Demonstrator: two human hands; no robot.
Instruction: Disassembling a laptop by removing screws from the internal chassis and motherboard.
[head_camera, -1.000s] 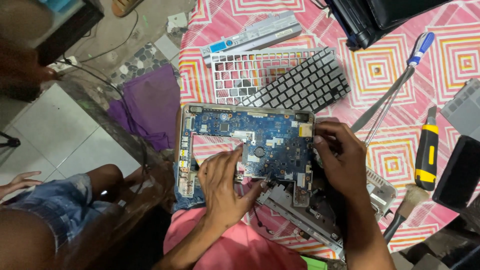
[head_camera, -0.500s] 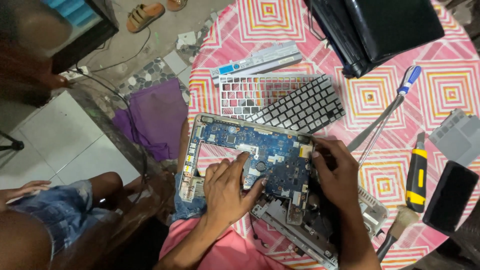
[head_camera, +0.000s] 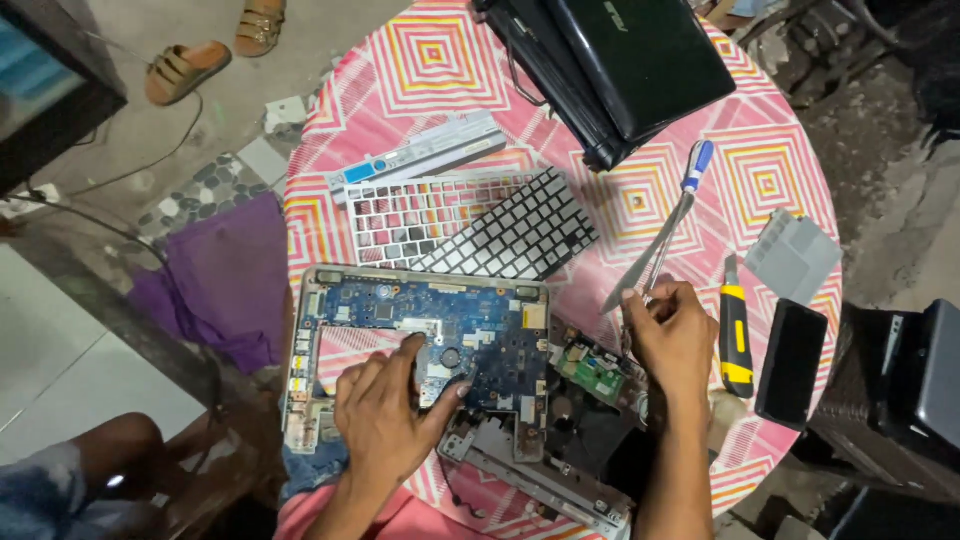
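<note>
A blue laptop motherboard lies in its grey base frame at the near edge of a round table. My left hand rests flat on the board, fingers spread, fingertips by the silver chip area. My right hand is to the right of the board, thumb and forefinger pinched at the lower end of a thin screwdriver with a blue and white handle. Silver tweezers lie right beside that shaft. A small green circuit board sits just left of the right wrist.
On the pink patterned tablecloth lie a keyboard, a white key frame, a long grey battery, a black laptop, a yellow utility knife, a black phone and a grey plate. Sandals are on the floor.
My right hand left the motherboard's right edge and moved right to the screwdriver and tweezers. My left hand stayed on the board. The camera view shifted down the table.
</note>
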